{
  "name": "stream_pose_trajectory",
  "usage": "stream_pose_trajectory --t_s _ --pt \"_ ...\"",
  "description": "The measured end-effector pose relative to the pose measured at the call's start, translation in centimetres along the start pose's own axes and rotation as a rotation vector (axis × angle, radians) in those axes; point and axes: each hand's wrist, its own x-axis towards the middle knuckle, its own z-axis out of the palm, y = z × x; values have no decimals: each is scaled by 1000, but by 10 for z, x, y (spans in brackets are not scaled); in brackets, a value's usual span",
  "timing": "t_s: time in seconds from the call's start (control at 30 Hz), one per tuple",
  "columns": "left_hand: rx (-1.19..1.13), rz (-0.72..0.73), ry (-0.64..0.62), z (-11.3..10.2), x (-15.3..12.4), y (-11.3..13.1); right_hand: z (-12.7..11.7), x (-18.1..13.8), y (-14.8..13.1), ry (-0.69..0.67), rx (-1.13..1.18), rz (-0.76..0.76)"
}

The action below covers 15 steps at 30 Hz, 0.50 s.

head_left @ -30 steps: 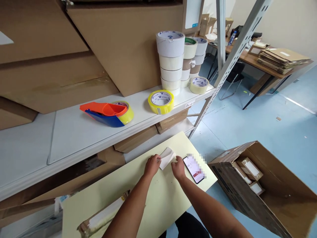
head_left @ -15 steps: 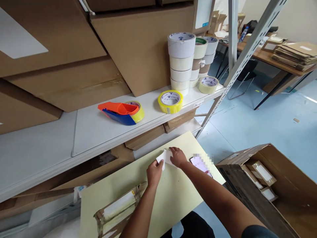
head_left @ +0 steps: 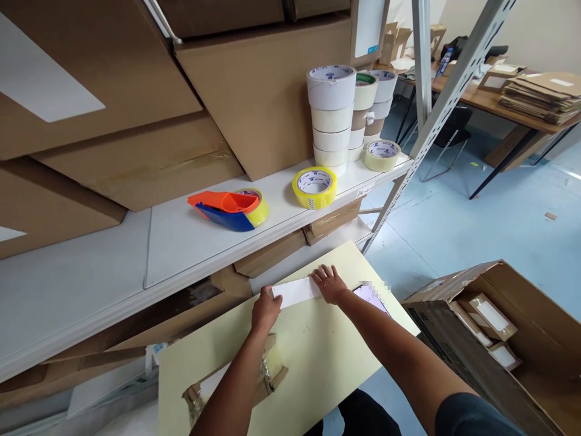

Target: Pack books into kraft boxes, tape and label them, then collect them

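Observation:
A white paper strip (head_left: 296, 291) lies unfolded flat along the far edge of a pale yellow board (head_left: 318, 357). My left hand (head_left: 265, 308) presses down on its left end with bent fingers. My right hand (head_left: 330, 283) lies flat on its right end, fingers spread. A phone (head_left: 373, 298) rests on the board just right of my right hand. A crumpled wad of brown tape and paper (head_left: 236, 381) sits on the board near my left forearm.
A white shelf (head_left: 181, 242) behind the board carries an orange and blue tape dispenser (head_left: 227, 209), a yellow tape roll (head_left: 315, 186) and stacked tape rolls (head_left: 331, 115). Large cardboard sheets lean above. An open cardboard box (head_left: 494, 339) with small packages stands on the blue floor at right.
The folded white paper has been opened out into a long strip. My hands moved apart along it, the left one leftward, and both now press it flat.

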Motion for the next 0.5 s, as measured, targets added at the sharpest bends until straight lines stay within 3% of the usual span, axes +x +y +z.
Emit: stream_pose_trajectory --t_s 0.23,0.5 --pt "-32 -10 -14 0 1 -2 -2 1 -9 84 21 -94" --pt "-30 -17 -6 1 29 -4 1 16 -5 22 -139 -214"
